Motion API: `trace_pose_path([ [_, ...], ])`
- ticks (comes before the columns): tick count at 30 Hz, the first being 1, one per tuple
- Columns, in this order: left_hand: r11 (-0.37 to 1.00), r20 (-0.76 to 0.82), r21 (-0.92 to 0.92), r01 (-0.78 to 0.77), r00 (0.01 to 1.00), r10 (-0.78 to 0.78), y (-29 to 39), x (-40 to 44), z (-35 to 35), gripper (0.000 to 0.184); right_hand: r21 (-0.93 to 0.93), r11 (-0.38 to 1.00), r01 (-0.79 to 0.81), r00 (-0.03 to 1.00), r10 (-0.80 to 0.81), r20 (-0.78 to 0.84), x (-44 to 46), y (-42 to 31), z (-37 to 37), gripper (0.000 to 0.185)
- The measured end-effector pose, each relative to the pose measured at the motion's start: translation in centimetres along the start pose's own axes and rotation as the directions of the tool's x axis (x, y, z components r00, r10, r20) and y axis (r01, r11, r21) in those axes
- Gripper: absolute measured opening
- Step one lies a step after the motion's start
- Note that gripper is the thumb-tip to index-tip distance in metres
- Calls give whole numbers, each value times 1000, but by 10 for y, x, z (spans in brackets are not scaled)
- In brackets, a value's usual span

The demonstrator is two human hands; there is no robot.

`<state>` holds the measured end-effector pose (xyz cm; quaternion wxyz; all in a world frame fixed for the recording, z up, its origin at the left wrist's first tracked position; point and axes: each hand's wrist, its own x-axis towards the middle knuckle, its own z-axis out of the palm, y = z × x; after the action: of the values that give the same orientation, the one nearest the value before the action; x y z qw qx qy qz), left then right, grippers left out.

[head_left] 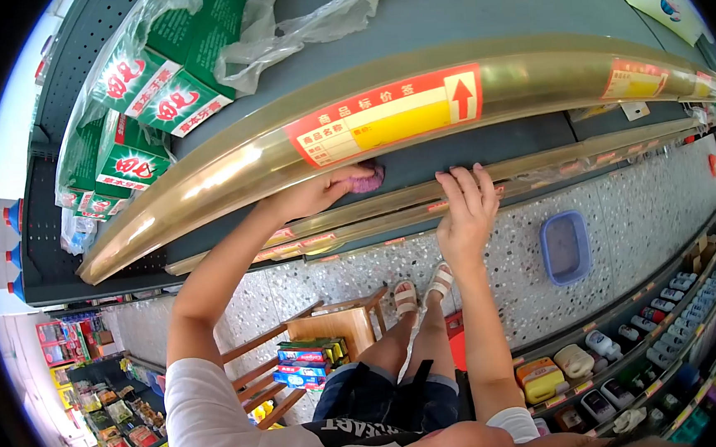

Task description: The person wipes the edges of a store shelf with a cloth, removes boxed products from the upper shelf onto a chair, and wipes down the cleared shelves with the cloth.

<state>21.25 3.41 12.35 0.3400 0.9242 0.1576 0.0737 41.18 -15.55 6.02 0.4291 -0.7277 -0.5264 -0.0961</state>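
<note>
My left hand [327, 191] is closed around a purple cloth [368, 178], just under the upper shelf's curved gold edge strip [246, 166], over the dark lower shelf [526, 139]. Further right, my right hand [468, 207] rests its fingers on the lower shelf's gold edge strip [341, 216]; the fingers are slightly apart and nothing shows in them. A red and yellow price label [388, 115] is fixed on the upper strip, above and between the hands.
Green boxes in plastic wrap [173, 78] stand on the upper shelf at left. Below are a wooden chair [345, 328] holding colourful boxes [309, 361] and a blue basin [566, 248] on the speckled floor. Shelves of bottles [603, 346] line the lower right.
</note>
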Motion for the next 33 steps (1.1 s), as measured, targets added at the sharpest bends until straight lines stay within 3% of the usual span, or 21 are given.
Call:
trace_pose_path([
  [4,995,182,31,-97,979,89,6,4,-9,35,-15,1000,-1,1000,1,14,0,1,-1,55],
  [7,990,161,11,-139,978,136,2,7,-9,33,-5,1000,-4,1000,4,7,0,1,0,53],
  [13,992,-32,124,-4,999,8,17,8,3,28,23,1000,-16,1000,16,-20,-1,3,3,49],
  [16,976,-96,217,-23,994,45,8,14,5,28,32,999,-12,999,13,-35,-1,2,3,48],
  [18,955,-147,256,150,982,-115,-34,13,15,29,31,1000,-6,999,7,-43,-1,3,4,47],
  [23,881,-268,270,387,910,-318,-69,24,-1,28,28,1000,4,998,-2,-64,-3,5,8,48],
  [27,828,-412,285,483,842,-349,-80,14,-26,28,26,999,18,998,-16,-61,-2,7,7,49],
  [33,783,-500,278,556,780,-376,-94,0,-40,27,32,999,30,998,-28,-54,-1,8,6,48],
])
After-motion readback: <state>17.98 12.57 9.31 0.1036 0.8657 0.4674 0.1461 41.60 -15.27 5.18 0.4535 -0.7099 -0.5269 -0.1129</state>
